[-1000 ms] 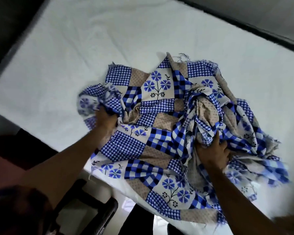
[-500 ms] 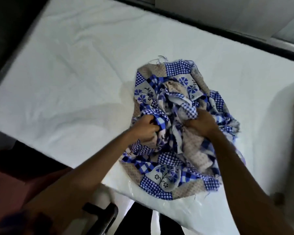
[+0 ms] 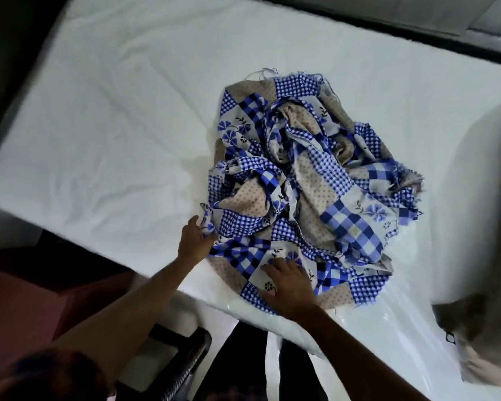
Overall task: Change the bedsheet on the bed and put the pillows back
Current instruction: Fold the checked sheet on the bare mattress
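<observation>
The sheet point(image 3: 307, 183) is a thin cotton patchwork of blue gingham, bolder blue-and-black checks, beige dotted squares and blue flower prints, with frayed, thready edges. It lies crumpled in a rough round heap, folds twisted up at its centre, on the near right part of the mattress point(image 3: 113, 125). The mattress is white and softly creased, with glossy clear plastic point(image 3: 388, 334) over its near edge.

The left hand point(image 3: 195, 241) is at the heap's near-left corner, thumb above the cloth and fingers under it. It looks like a pinch, though the fabric hides the fingertips. The right hand point(image 3: 289, 285) lies flat on the near edge of the sheet, fingers straight and spread.

Half a second ago both hands were fists buried in the middle of the bundle. Now they have let go there and moved out to its near rim, and the heap has settled wider.
</observation>
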`<state>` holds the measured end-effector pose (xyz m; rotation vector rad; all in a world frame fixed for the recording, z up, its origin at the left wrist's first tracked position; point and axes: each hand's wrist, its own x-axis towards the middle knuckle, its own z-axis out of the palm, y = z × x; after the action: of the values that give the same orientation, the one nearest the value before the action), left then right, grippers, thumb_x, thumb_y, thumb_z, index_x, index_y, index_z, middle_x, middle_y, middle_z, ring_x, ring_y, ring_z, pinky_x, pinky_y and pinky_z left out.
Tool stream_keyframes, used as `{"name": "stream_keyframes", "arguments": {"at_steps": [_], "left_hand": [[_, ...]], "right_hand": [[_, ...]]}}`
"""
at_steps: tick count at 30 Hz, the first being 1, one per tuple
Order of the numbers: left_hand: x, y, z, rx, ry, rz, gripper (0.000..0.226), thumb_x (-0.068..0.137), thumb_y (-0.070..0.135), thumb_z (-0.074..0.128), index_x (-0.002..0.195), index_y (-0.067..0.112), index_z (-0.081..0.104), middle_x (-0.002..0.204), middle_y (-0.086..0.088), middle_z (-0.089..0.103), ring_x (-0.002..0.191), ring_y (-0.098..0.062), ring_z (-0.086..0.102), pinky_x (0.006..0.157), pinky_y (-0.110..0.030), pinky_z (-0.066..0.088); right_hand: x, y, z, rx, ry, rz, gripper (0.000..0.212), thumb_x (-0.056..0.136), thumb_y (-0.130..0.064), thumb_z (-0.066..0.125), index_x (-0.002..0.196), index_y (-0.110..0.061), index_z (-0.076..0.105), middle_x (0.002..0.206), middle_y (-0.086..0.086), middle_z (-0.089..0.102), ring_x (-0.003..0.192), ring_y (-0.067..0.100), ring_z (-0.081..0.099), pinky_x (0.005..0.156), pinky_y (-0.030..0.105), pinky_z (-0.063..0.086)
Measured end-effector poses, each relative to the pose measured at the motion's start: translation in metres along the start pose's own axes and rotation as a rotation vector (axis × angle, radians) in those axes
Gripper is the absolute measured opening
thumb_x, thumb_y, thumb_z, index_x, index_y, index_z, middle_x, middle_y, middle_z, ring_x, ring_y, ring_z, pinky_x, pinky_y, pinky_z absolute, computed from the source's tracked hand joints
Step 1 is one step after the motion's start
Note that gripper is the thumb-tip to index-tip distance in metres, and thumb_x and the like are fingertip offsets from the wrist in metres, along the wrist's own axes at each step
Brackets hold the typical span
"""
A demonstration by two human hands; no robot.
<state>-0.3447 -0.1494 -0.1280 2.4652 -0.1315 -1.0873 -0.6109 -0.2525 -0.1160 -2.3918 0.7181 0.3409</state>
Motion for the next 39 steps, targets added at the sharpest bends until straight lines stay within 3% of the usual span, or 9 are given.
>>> {"name": "stream_keyframes", "arguments": {"at_steps": [5, 8, 12, 20, 23, 27, 30, 34, 39], "left_hand": [[-0.008, -0.006, -0.001, -0.11, -0.116, -0.159, 0.034, 0.064, 0.031, 0.073, 0.086, 0.009, 0.063, 0.08, -0.013, 0.062, 0.08, -0.029, 0.059, 0.069, -0.037, 0.045], [-0.019, 0.015, -0.01, -0.417, -0.232, -0.292, 0.03, 0.074, 0.029, 0.077, 0.093, 0.008, 0.069, 0.083, -0.014, 0.064, 0.081, -0.03, 0.057, 0.071, -0.037, 0.043], [-0.043, 0.032, -0.022, -0.864, -0.3, -0.196, 0.039, 0.072, 0.022, 0.078, 0.108, 0.01, 0.073, 0.106, -0.016, 0.073, 0.096, -0.034, 0.068, 0.095, -0.047, 0.05], [-0.095, 0.053, -0.038, -1.291, -0.361, -0.052, 0.038, 0.083, 0.011, 0.062, 0.121, 0.009, 0.066, 0.11, -0.013, 0.073, 0.098, -0.031, 0.069, 0.094, -0.046, 0.054], [-0.113, 0.057, -0.041, -1.344, -0.329, -0.145, 0.048, 0.084, 0.015, 0.06, 0.132, 0.006, 0.061, 0.128, -0.017, 0.065, 0.117, -0.036, 0.061, 0.111, -0.05, 0.04], [-0.144, 0.074, -0.048, -1.354, -0.267, -0.203, 0.028, 0.087, 0.012, 0.06, 0.114, 0.01, 0.065, 0.098, -0.012, 0.073, 0.083, -0.026, 0.068, 0.068, -0.029, 0.053], [-0.16, 0.091, -0.053, -1.336, -0.209, -0.239, 0.009, 0.092, 0.01, 0.054, 0.084, 0.013, 0.057, 0.063, 0.0, 0.057, 0.043, -0.008, 0.048, 0.039, -0.017, 0.027], [-0.176, 0.105, -0.049, -1.187, -0.031, -0.175, 0.019, 0.094, 0.007, 0.053, 0.076, 0.014, 0.053, 0.048, 0.003, 0.045, 0.033, -0.006, 0.034, 0.036, -0.015, 0.023], [-0.215, 0.103, -0.034, -1.228, 0.136, -0.19, 0.019, 0.091, 0.027, 0.062, 0.101, 0.011, 0.058, 0.09, -0.008, 0.061, 0.075, -0.02, 0.062, 0.058, -0.028, 0.051]], "right_hand": [[-0.009, -0.02, 0.026, -0.047, -0.213, 0.073, 0.088, 0.064, -0.072, 0.068, 0.14, -0.038, 0.041, 0.143, 0.003, 0.045, 0.128, 0.034, 0.047, 0.1, 0.054, 0.043], [0.005, -0.033, 0.025, -0.102, -0.261, 0.0, 0.091, 0.066, -0.068, 0.071, 0.145, -0.04, 0.036, 0.148, 0.007, 0.037, 0.132, 0.033, 0.038, 0.102, 0.058, 0.04], [0.017, -0.049, 0.025, -0.127, -0.096, -0.039, 0.031, 0.078, -0.042, 0.072, 0.108, -0.034, 0.072, 0.125, 0.004, 0.059, 0.111, 0.032, 0.058, 0.079, 0.05, 0.051], [0.004, -0.063, -0.055, 1.113, -0.144, 0.463, 0.014, 0.087, -0.026, 0.051, 0.081, -0.018, 0.062, 0.096, 0.009, 0.06, 0.085, 0.02, 0.057, 0.081, 0.031, 0.052], [-0.013, -0.065, -0.106, 1.357, -0.137, 0.498, 0.02, 0.079, -0.029, 0.052, 0.069, -0.016, 0.062, 0.068, 0.009, 0.058, 0.061, 0.025, 0.046, 0.052, 0.025, 0.039], [-0.03, -0.053, -0.172, 1.219, -0.247, 0.125, 0.039, 0.075, -0.039, 0.062, 0.085, -0.001, 0.066, 0.073, 0.022, 0.057, 0.055, 0.024, 0.044, 0.049, 0.024, 0.038], [-0.035, -0.027, -0.2, 0.961, -0.262, 0.016, 0.057, 0.074, -0.044, 0.077, 0.092, 0.008, 0.066, 0.082, 0.036, 0.057, 0.066, 0.027, 0.053, 0.058, 0.029, 0.04], [-0.049, -0.011, -0.227, 0.461, -0.132, -0.059, 0.029, 0.078, -0.051, 0.077, 0.073, -0.022, 0.078, 0.059, 0.002, 0.066, 0.052, 0.004, 0.052, 0.057, 0.025, 0.04], [-0.066, -0.04, -0.257, 0.875, 0.078, -0.092, 0.04, 0.097, -0.024, 0.064, 0.061, -0.006, 0.061, 0.058, 0.016, 0.062, 0.049, 0.023, 0.055, 0.056, 0.026, 0.044]]}}
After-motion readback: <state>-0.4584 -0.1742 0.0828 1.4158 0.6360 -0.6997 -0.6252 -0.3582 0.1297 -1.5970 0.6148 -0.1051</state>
